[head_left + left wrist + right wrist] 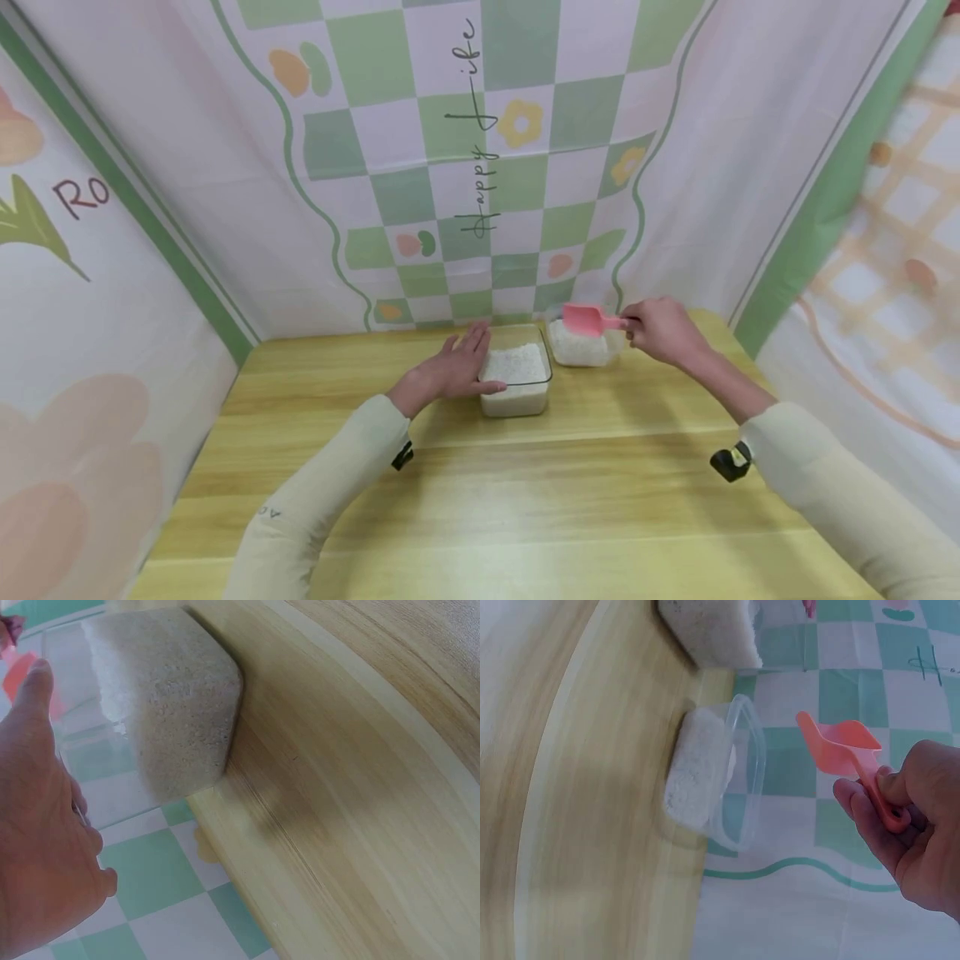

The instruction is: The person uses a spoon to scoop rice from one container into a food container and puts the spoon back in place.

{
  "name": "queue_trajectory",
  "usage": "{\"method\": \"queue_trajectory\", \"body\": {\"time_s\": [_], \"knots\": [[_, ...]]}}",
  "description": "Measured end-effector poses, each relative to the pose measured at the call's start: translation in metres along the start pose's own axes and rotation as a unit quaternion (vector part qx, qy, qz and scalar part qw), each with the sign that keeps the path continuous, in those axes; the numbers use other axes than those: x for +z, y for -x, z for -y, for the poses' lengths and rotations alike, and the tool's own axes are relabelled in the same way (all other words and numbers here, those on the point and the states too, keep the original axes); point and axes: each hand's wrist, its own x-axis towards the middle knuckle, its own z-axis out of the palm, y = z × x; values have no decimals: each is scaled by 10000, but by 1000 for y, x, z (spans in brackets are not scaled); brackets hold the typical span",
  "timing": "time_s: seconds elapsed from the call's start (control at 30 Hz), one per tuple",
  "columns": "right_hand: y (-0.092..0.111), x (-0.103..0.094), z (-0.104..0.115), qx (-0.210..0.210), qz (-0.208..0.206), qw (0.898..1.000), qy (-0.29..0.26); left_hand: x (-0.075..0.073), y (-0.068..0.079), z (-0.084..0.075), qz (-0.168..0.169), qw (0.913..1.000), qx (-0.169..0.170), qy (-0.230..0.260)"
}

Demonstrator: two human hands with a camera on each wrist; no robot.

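Nearest the wearer, two cream sleeves (300, 525) reach over a pale wood-grain tabletop (525, 508), each with a small black device (402, 456) at the cuff.

Beyond them sits a clear, square-sided container, probably glass (516, 410), partly filled with fine white grains (517, 360). The left hand (459, 367) rests against its left side, fingers extended, thumb lying along the near rim. Loaded so, it is likely heavy and stiff, with smooth walls that may slip and a rim that could chip; a steadying palm low on the side would suit it.

Slightly farther and to the right stands a smaller translucent plastic tub (759, 769) of similar white contents, probably lighter, with walls that may flex if squeezed. Above it the right hand (663, 333) pinches the handle of a pink plastic scoop (582, 319) between thumb and fingers. The scoop looks light and fairly rigid, best held by that handle.

Behind everything hangs a green-and-white checked cloth (517, 183).
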Motion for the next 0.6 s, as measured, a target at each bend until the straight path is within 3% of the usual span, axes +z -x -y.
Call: {"method": "queue_trajectory", "body": {"time_s": [0.23, 0.6], "knots": [[-3, -8, 24, -421, -3, 9991, 78, -1, 1, 1, -54, 9999, 13, -89], [-23, -4, 64, -1260, 30, 9881, 884, 0, 1, 1, -52, 9999, 59, -148]]}}
